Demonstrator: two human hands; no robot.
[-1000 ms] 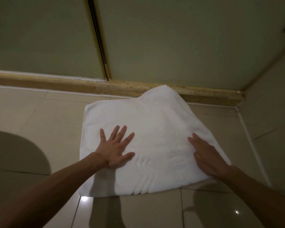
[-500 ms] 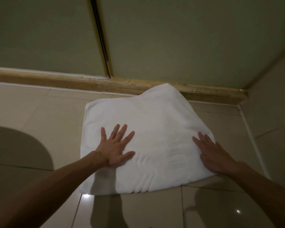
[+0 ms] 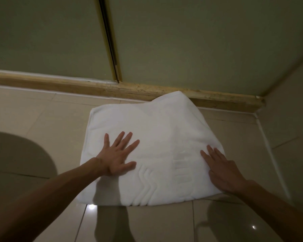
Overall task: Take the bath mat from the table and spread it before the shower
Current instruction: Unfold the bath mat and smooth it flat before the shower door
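Note:
A white bath mat (image 3: pixel 157 137) with a raised wavy pattern lies flat on the tiled floor (image 3: pixel 42 119), right in front of the shower's stone threshold (image 3: pixel 147 90). Its far right corner rides up against the threshold. My left hand (image 3: pixel 117 154) lies flat on the mat's left part, fingers spread. My right hand (image 3: pixel 224 170) presses flat on the mat's right edge, fingers straight and together.
The shower's frosted glass panels (image 3: pixel 182 41) rise behind the threshold, with a dark vertical seam (image 3: pixel 110 41) between them. A tiled wall (image 3: pixel 290 110) closes the right side. A round shadow falls on the floor at the left.
My right hand has slid outward to the mat's right edge. My left hand stays in place on the mat.

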